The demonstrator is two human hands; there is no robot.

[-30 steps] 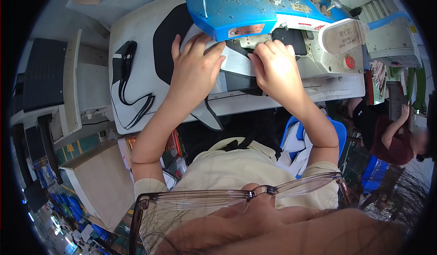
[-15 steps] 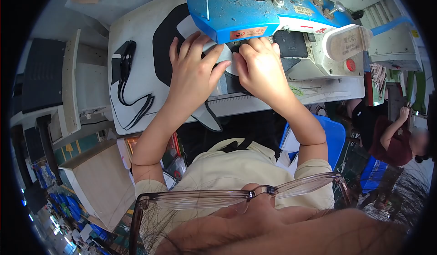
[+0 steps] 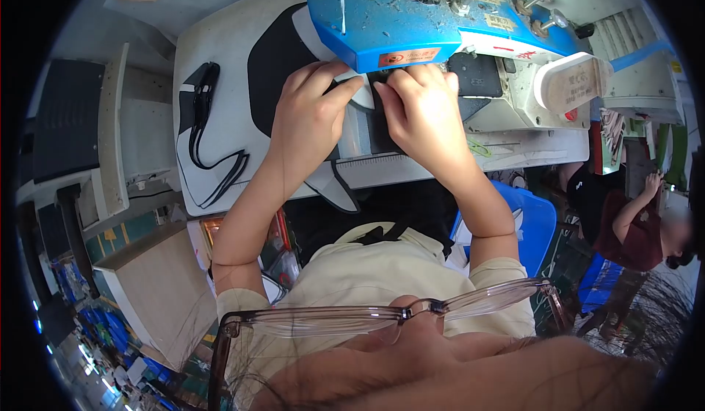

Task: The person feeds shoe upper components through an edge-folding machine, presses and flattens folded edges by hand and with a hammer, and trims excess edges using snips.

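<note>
A flat black panel [image 3: 270,66] with a curved white band [image 3: 311,35] lies on the white table, passing under the front of a blue machine head [image 3: 382,18]. My left hand [image 3: 307,114] is bent over the panel, fingers curled and pinching at its edge. Just right of it, my right hand [image 3: 427,106] has its thumb and fingers closed on the work close under the machine head. The machine hides my right fingertips, and exactly where they grip does not show. Between the hands, a small white piece of the work is visible.
Black straps [image 3: 200,110] lie at the table's left. A ruler scale [image 3: 378,170] runs along its front edge, where a grey-black pointed piece [image 3: 334,191] hangs over. A clear-lidded container [image 3: 569,84] sticks out at right. A co-worker [image 3: 631,224] sits farther right.
My left fingers have drawn in from a spread pose to a curled one, the thumb tucking in. My right hand has shifted slightly, staying beneath the machine head.
</note>
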